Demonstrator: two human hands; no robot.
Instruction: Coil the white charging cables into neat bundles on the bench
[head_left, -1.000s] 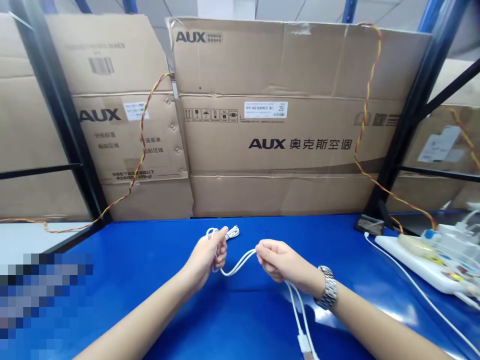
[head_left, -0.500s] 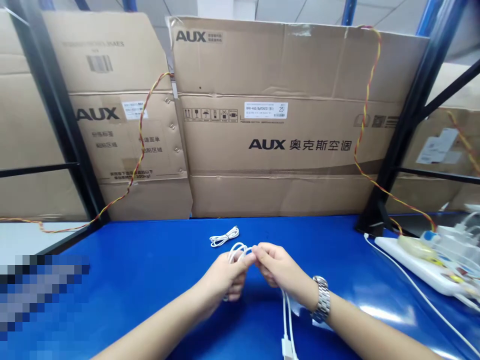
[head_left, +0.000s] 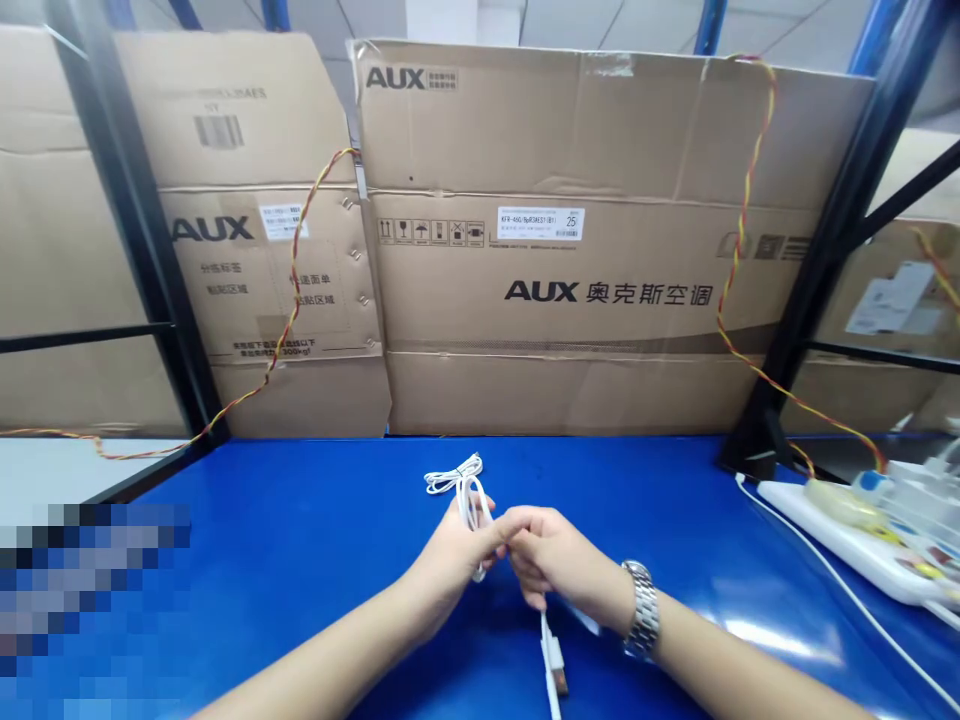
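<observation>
In the middle of the head view, my left hand (head_left: 454,555) is closed around a looped white USB cable (head_left: 466,505), its coils standing up between thumb and fingers. Touching it at the fingertips, my right hand (head_left: 551,555) pinches part of the same cable. From below the right hand hangs the cable's end with a white USB plug (head_left: 555,660), its metal tip pointing down. A silver watch (head_left: 641,608) is on the right wrist. Just behind the left hand, a second white cable (head_left: 442,482) lies bundled on the blue table (head_left: 315,540).
At the right edge lies a white power strip (head_left: 832,540) with several plugs and a white cord (head_left: 840,585) running forward. Large cardboard boxes (head_left: 570,390) stand behind the table. Black rack posts (head_left: 832,240) flank it, and a twisted red-yellow wire (head_left: 289,330) hangs down.
The held coils have turned more upright, and my hands have come closer together. The hanging USB plug has shifted left and up. The bundled cable behind stays in place.
</observation>
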